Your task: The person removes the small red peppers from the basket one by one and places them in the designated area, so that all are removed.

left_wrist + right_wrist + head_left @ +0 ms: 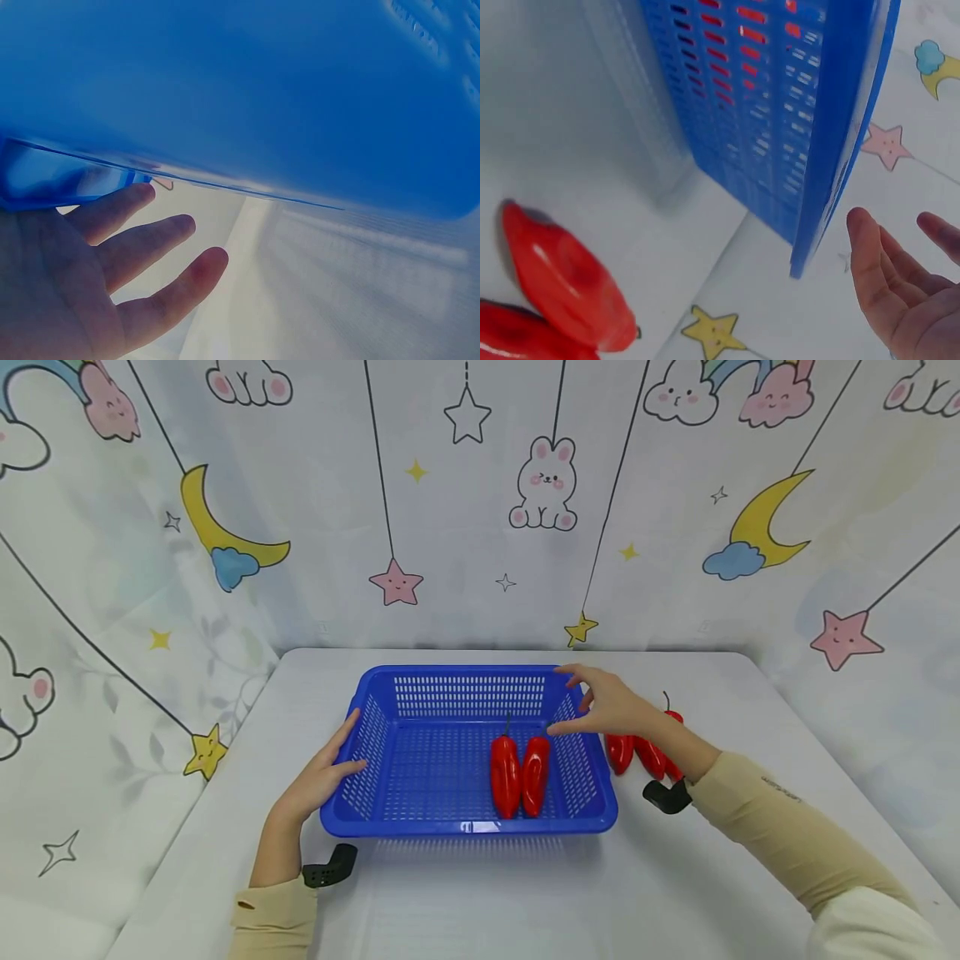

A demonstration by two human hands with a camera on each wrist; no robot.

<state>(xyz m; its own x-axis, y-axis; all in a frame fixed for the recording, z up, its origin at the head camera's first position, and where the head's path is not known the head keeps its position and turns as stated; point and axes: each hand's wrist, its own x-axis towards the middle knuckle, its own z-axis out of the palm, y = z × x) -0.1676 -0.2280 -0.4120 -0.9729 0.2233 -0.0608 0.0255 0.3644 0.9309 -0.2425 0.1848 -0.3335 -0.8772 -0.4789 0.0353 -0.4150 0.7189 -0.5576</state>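
Note:
My left hand (pixel 315 781) rests at the left rim of a blue basket (pixel 468 828), thumb over the edge; the left wrist view shows its fingers (pixel 161 240) extended and spread beside the basket. Two red peppers (pixel 505 777) (pixel 535 777) lie side by side in the basket, right of its middle. My right hand (pixel 603 703) hovers around the right rim near the back corner, fingers apart and lightly bent, holding nothing. In the right wrist view this hand (pixel 907 289) is beside the basket rim (pixel 840 150), with a gap between them.
Several more red peppers (pixel 619 753) lie on the white table (pixel 465 902) just right of the basket, partly hidden by the right forearm. A patterned cloth (pixel 465 527) hangs behind and at the sides of the table. Each wrist wears a black device.

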